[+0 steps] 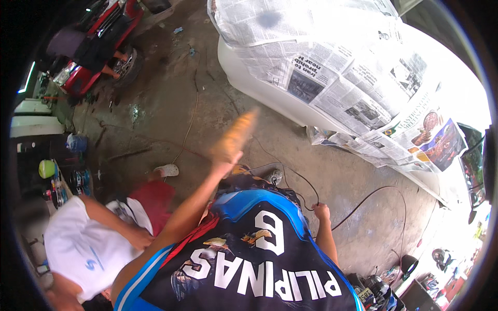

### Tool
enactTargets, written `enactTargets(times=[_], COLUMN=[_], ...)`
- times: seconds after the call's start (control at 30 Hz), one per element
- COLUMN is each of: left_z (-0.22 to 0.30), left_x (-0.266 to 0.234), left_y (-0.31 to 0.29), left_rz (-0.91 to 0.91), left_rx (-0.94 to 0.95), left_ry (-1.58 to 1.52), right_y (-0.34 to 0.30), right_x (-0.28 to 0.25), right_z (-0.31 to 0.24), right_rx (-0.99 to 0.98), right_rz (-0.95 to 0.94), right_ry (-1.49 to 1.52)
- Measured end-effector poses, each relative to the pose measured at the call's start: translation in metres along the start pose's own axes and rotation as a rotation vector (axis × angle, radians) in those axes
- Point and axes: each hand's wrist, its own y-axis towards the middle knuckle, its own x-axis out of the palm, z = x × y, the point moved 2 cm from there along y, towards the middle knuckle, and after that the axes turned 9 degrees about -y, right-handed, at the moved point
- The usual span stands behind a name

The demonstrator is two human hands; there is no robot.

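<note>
Rn hands are apart: L hand point(227, 163) is clamped on the lower end of a long orange obj. point(236, 133), too blurred to ID, tilted up over the concrete floor point(161, 98). R hand point(321, 211) grips a thin blk cord point(316, 194). White veh. point(259, 92) w/ newspaper sheets point(332, 78) on it is ahead, to the R; co-worker point(88, 249) in white shirt is nearby, L; red car point(83, 83) upper L.
</note>
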Motion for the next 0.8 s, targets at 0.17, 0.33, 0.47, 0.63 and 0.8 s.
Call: enactTargets(times=[0.17, 0.33, 0.47, 0.63, 0.8], left_z=[0.062, 0.039, -0.063, -0.209, -0.271], left_x=[0.060, 0.026, -0.074, -0.224, -0.326], left_y=[0.029, 0.044, 0.058, 0.113, 0.173], left_rz=[-0.644, -0.796, -0.610, -0.060, -0.036], left_rx=[0.272, 0.307, -0.316, -0.825, -0.871], left_ry=[-0.351, -0.283, -0.185, -0.687, -0.789], right_y=[0.018, 0.029, 0.021, 0.007, -0.005], right_x=[-0.004, 0.000, 0.003, 0.029, 0.045], right_z=[-0.032, -0.071, -0.128, -0.227, -0.376], right_rx=[-0.112, -0.106, -0.115, -0.178, -0.190], right_rz=[0.061, 0.032, 0.014, 0.040, 0.001], right_ry=[-0.161, -0.029, -0.036, -0.002, -0.047])
